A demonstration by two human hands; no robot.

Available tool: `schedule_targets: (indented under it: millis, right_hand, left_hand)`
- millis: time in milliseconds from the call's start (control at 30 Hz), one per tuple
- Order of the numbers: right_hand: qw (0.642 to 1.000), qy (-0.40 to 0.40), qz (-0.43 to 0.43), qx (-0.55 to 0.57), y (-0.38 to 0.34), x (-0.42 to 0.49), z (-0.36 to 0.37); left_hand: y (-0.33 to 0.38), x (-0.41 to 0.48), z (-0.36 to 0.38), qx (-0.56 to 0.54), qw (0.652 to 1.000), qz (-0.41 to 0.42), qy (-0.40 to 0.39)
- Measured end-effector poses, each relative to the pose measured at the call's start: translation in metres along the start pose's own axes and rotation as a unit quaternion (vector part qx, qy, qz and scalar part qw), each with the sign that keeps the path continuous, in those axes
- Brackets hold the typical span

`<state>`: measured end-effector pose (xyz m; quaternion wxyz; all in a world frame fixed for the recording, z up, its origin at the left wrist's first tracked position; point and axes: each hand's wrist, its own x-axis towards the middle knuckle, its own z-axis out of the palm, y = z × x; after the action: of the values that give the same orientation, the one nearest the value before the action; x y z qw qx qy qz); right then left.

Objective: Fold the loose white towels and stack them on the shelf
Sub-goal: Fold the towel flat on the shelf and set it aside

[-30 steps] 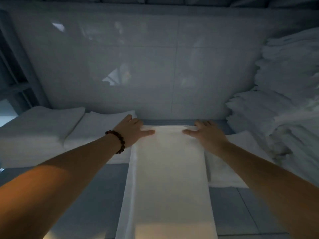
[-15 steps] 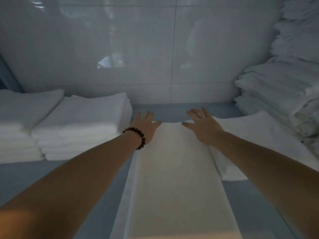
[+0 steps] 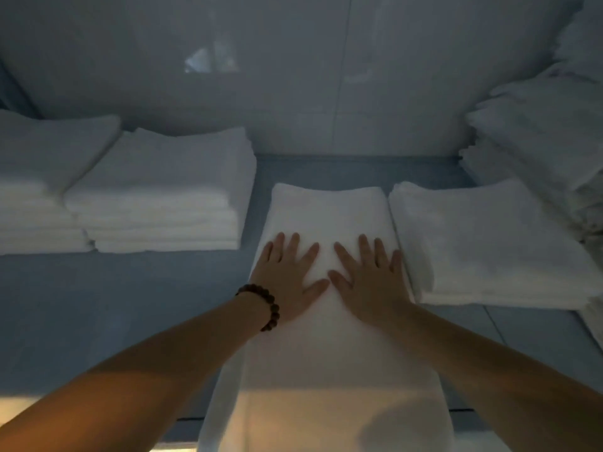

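Observation:
A long white towel (image 3: pixel 326 210) lies lengthwise on the grey-blue shelf (image 3: pixel 130 305), running from the near edge toward the back wall. My left hand (image 3: pixel 287 275), with a dark bead bracelet on the wrist, rests flat on it with fingers spread. Beside it my right hand (image 3: pixel 368 278) also presses flat on the same towel, thumbs almost touching. Neither hand grips anything.
A stack of folded white towels (image 3: pixel 163 197) stands at the left, with another stack (image 3: pixel 39 190) further left. A folded towel (image 3: pixel 483 243) lies right beside the long one. A tall heap of white towels (image 3: pixel 548 141) fills the far right. A tiled wall closes the back.
Both hands slid back from the towel's far end toward its middle and came closer together. The view dropped lower over the shelf.

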<state>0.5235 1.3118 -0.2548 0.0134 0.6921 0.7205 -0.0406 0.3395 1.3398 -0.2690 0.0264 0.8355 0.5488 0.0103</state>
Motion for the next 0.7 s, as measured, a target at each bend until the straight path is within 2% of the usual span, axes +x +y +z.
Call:
schedule_targets:
  millis: [200,367,467,600,700]
  right_hand:
    - [0.999,0.036,-0.030,0.001,0.009,0.064,0.002]
    - [1.000,0.011,-0.022,-0.015,0.007,0.083,-0.009]
    - [1.000,-0.001,-0.018,0.004,-0.003,0.058,-0.013]
    - [0.999,-0.008,-0.041,0.007,-0.006,-0.012,-0.008]
    - [0.998,-0.029,-0.054,0.011,-0.002,-0.064,-0.011]
  left_hand:
    - [-0.021,0.048,0.000,-0.003,1.000,-0.026,0.013]
    - [-0.027,0.067,-0.009,0.024,0.999,-0.026,0.002]
    - [-0.018,0.046,-0.015,0.013,1.000,-0.012,-0.012]
    - [-0.003,-0.025,-0.010,-0.014,0.998,0.044,-0.033]
    - [-0.005,-0.075,-0.013,-0.037,0.997,0.037,-0.051]
